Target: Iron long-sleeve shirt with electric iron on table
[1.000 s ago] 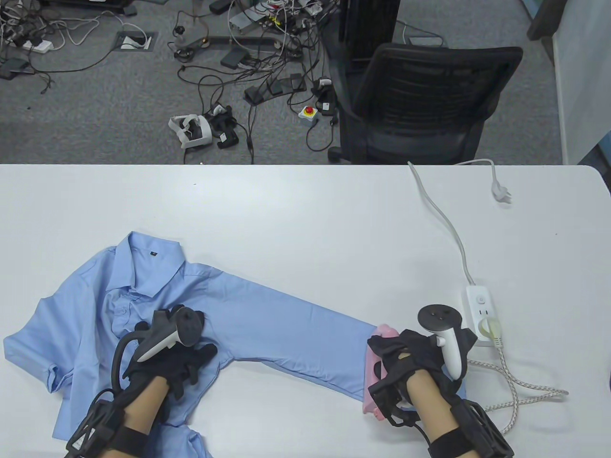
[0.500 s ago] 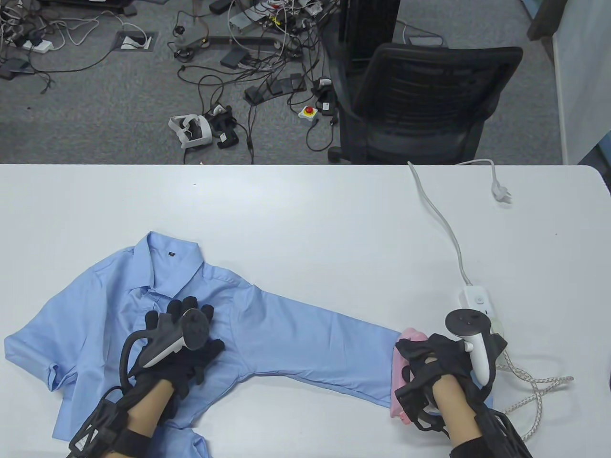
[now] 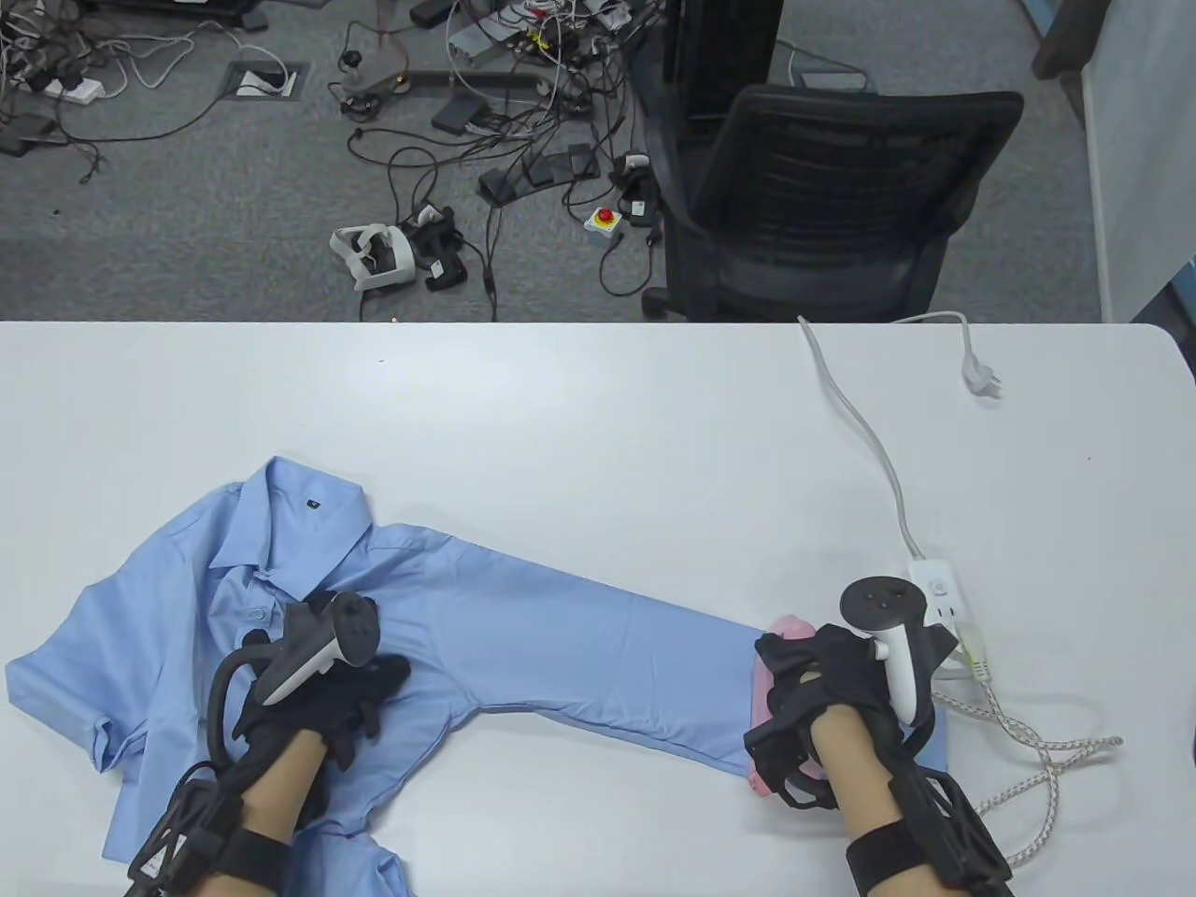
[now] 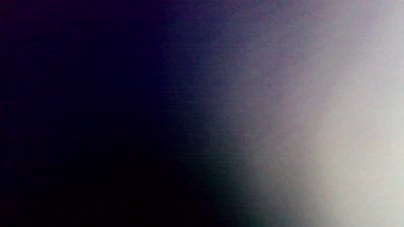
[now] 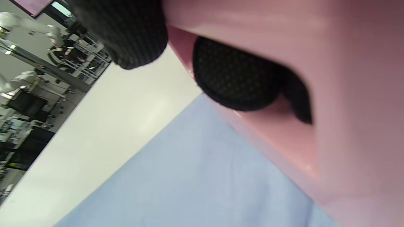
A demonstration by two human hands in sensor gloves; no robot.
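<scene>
the light blue shirt [image 3: 280, 645] lies flat on the white table [image 3: 598, 420]. the left hand [image 3: 322, 687] presses on its chest, fingers spread. the right hand [image 3: 832, 677] grasps the pink iron [image 3: 771, 677] on the sleeve's far end, fingers [image 5: 235, 75] wrapped round the handle.

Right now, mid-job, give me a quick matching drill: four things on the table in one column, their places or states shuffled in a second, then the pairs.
Things:
1. pink iron
2. left hand
3. white plug
4. power strip

States:
A. lies loose on the table, plugged into nothing
B. presses the blue shirt below the collar
C. sits at the sleeve's cuff end, held by the right hand
D. has a cord plugged in

Pairs: 1-C, 2-B, 3-A, 4-D
</scene>
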